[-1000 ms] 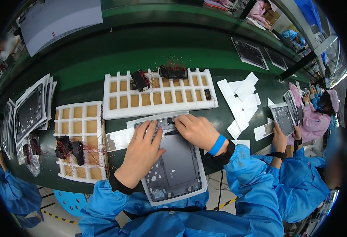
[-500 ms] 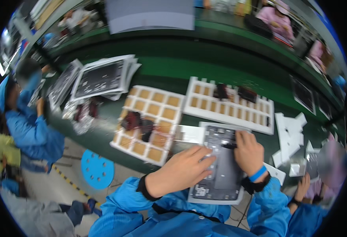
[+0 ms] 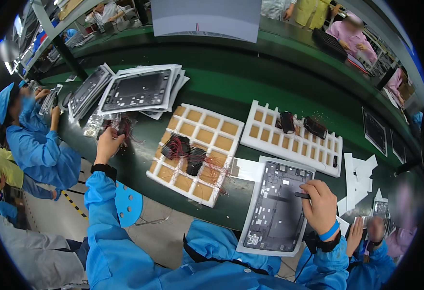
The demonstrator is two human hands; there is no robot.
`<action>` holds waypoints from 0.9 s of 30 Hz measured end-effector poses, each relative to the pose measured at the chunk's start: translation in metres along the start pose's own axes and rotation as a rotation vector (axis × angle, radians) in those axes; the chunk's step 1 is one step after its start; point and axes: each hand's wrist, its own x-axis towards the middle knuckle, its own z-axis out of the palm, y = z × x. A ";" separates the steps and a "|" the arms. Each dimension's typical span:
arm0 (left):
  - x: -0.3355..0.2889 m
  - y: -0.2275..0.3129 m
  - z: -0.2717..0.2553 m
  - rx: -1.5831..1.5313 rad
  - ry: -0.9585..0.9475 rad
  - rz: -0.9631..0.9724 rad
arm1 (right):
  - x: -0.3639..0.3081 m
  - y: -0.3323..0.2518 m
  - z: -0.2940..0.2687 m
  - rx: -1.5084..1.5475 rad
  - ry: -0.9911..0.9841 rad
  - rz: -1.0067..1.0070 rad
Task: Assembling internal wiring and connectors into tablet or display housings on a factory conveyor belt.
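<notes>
A dark tablet-like housing panel (image 3: pixel 278 203) lies on a white foam sheet (image 3: pixel 245 237) at the table's near edge. Over its right side my right hand (image 3: pixel 320 205) pinches a short black stick-like piece (image 3: pixel 302 195). My left hand (image 3: pixel 108 145) is stretched far to the left, fingers closed at a clear plastic bag (image 3: pixel 93 124) of dark parts with red wires (image 3: pixel 125 126); what the fingertips grip is hidden. Between the hands, a white foam grid tray (image 3: pixel 179 174) carries black ribbed pieces (image 3: pixel 195 161) with thin red wires.
Behind the bag are stacked housing panels (image 3: pixel 137 89) in white sheets. A second foam tray (image 3: pixel 270 141) with black parts stands behind my panel, and white cut sheets (image 3: pixel 357 179) lie to its right. Co-workers sit at left (image 3: pixel 38 140) and right (image 3: pixel 361 241). A blue stool (image 3: pixel 127 205) stands below.
My left hand has left the panel and reached left to the bag of wired parts. My right hand has moved down from the panel's upper part, and the black piece now shows in it.
</notes>
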 end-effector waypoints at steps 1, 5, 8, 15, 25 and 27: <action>0.005 0.001 0.005 -0.021 0.007 -0.043 | -0.001 -0.001 -0.002 -0.012 0.007 0.002; 0.015 -0.013 0.023 -0.272 -0.030 -0.228 | -0.007 0.003 -0.008 -0.019 -0.006 0.005; 0.015 -0.019 0.026 -0.450 -0.087 -0.319 | -0.012 0.008 -0.010 -0.018 -0.019 0.012; -0.004 0.002 0.014 -0.475 -0.095 -0.359 | -0.020 0.017 -0.011 0.005 -0.035 -0.007; -0.036 0.043 -0.057 -0.017 0.053 -0.081 | -0.032 0.031 -0.015 0.034 -0.024 0.032; -0.048 0.093 -0.075 -0.103 0.150 0.020 | -0.034 0.027 -0.019 0.047 -0.007 0.051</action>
